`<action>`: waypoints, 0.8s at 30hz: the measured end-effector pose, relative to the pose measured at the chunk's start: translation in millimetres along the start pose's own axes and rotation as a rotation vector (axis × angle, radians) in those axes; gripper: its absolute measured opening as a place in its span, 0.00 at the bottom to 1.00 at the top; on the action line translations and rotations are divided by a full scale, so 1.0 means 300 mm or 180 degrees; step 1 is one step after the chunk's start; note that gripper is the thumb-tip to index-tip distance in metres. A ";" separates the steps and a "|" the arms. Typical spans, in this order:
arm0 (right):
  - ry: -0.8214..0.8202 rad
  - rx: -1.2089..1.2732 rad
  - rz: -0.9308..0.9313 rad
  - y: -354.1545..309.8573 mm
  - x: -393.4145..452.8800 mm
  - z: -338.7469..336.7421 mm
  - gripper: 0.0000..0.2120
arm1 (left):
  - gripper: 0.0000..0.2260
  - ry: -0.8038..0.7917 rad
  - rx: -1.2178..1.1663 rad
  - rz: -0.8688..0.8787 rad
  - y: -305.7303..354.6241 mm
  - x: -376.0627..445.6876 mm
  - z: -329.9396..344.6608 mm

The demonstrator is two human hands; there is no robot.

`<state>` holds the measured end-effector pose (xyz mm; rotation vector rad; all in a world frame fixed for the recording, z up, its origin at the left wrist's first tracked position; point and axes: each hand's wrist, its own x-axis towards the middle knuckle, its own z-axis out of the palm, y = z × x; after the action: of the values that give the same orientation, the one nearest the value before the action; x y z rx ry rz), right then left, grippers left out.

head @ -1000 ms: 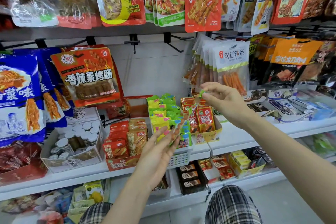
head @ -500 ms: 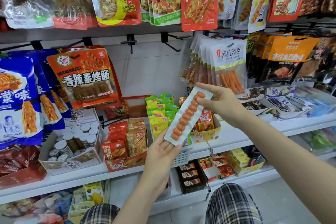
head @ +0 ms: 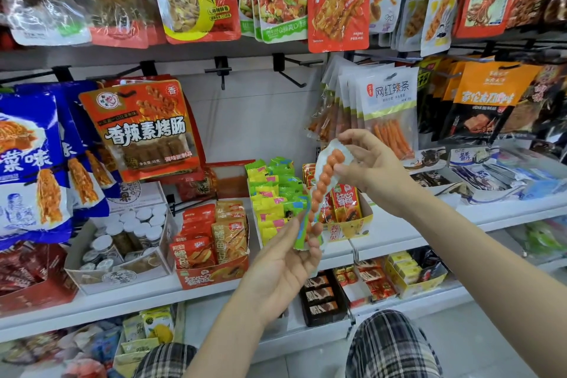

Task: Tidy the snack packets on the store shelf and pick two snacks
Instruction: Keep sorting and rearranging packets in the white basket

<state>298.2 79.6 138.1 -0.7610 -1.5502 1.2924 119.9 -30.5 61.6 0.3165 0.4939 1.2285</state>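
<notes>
White store shelving (head: 399, 230) stocked with hanging snack bags fills my view. My right hand (head: 372, 167) pinches the top of a long clear packet of orange sausage beads (head: 320, 186); my left hand (head: 283, 264) grips its lower end, before the green-and-yellow sachets (head: 270, 190).

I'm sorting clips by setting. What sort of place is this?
Most likely a small snack shop: snack packets hanging on wall hooks, display boxes on white shelves, a person handling one long sausage-snack packet.
</notes>
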 end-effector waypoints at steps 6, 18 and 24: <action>-0.0228 0.0983 0.0469 -0.007 0.008 -0.013 0.12 | 0.21 0.0629 0.1485 0.0856 -0.020 0.001 -0.003; -0.0275 -0.0859 0.0695 -0.034 0.041 -0.089 0.10 | 0.15 0.0556 0.3597 0.1784 0.014 0.087 -0.050; 0.0233 -0.1435 0.0003 -0.047 0.039 -0.165 0.05 | 0.23 0.1045 0.5322 0.2228 0.096 0.175 -0.076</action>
<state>341.4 105.1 154.8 -1.0757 -1.8039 0.9093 97.8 27.6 46.4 1.8242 1.7557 1.2413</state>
